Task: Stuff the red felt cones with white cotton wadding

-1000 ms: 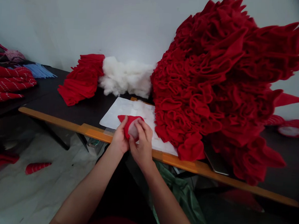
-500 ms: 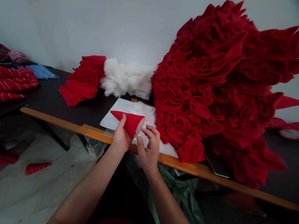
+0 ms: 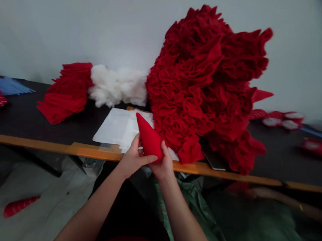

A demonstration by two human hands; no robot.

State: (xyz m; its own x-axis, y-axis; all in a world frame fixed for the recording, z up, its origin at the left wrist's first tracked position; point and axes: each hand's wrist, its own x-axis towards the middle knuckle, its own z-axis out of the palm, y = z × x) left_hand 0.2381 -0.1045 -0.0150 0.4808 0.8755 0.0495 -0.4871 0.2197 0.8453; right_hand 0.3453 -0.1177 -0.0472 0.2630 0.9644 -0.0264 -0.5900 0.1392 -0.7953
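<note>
A red felt cone (image 3: 149,139), tip pointing up and away from me, is held between both hands above the table's front edge. My left hand (image 3: 134,157) grips its left side, the thumb across the lower end. On the right, my right hand (image 3: 163,164) cups the wide end with its thumb along the side. The cone's open end faces me and is hidden by my fingers. White paper sheets (image 3: 113,126) lie beneath and behind it. White fibre stuffing (image 3: 119,85) is heaped beyond the sheets.
A tall pile of red felt cones (image 3: 190,86) rises at right, over a dark flat device (image 3: 215,164). A smaller red felt stack (image 3: 67,93) sits left. Pale blue strips (image 3: 11,86) lie far left. Another person's arm (image 3: 284,200) shows at lower right. A red striped piece (image 3: 21,205) lies on the floor.
The cone has turned from lying sideways to pointing up and away. My right hand has closed onto its wide end. The view has swung to the right.
</note>
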